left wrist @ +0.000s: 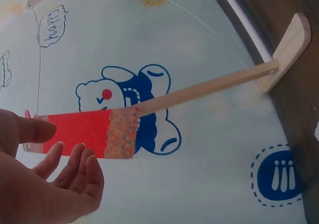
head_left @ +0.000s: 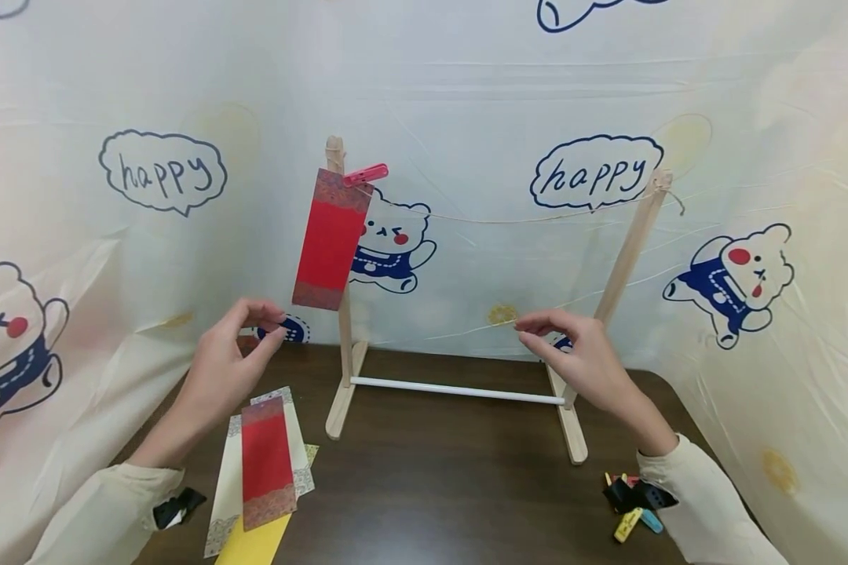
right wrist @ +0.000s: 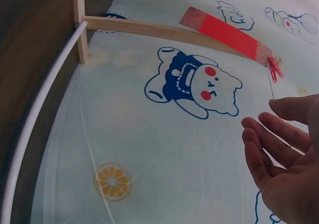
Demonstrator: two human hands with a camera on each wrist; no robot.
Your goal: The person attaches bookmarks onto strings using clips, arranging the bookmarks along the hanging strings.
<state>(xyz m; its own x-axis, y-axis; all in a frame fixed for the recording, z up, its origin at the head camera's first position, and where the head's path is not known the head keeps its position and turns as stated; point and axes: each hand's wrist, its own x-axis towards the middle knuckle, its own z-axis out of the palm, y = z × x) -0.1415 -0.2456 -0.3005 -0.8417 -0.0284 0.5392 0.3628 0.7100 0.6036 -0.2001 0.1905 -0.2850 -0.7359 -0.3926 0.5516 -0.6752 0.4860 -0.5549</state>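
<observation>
Card (head_left: 330,239) in red, with patterned bands at both ends, hangs in front of the left wooden post (head_left: 346,337), gripped near its top by a pink clip (head_left: 366,174) beside the string (head_left: 502,222). From the head, the left hand (head_left: 236,357) and right hand (head_left: 583,353) seem to have thumb and fingertips almost meeting; the wrist views show them apart, each hand loosely curved in mid-air. The right wrist view also shows the clip's two handles spread apart, which the head view gives only from the side.

The head view alone takes in the pile of cards (head_left: 268,463) on the tabletop (head_left: 424,471), red over cream and yellow, and the loose clips (head_left: 628,526) by the right sleeve (head_left: 707,506).

Those clips are partly covered by a black wrist device (head_left: 639,496), and the yellow card (head_left: 254,541) runs off the lower edge. In the left wrist view the thumb covers part of the hanging card and the clip is a mere pink sliver; a pale scrap at the edge shows too little to name. In the right wrist view, the string disappears behind the thumb.
</observation>
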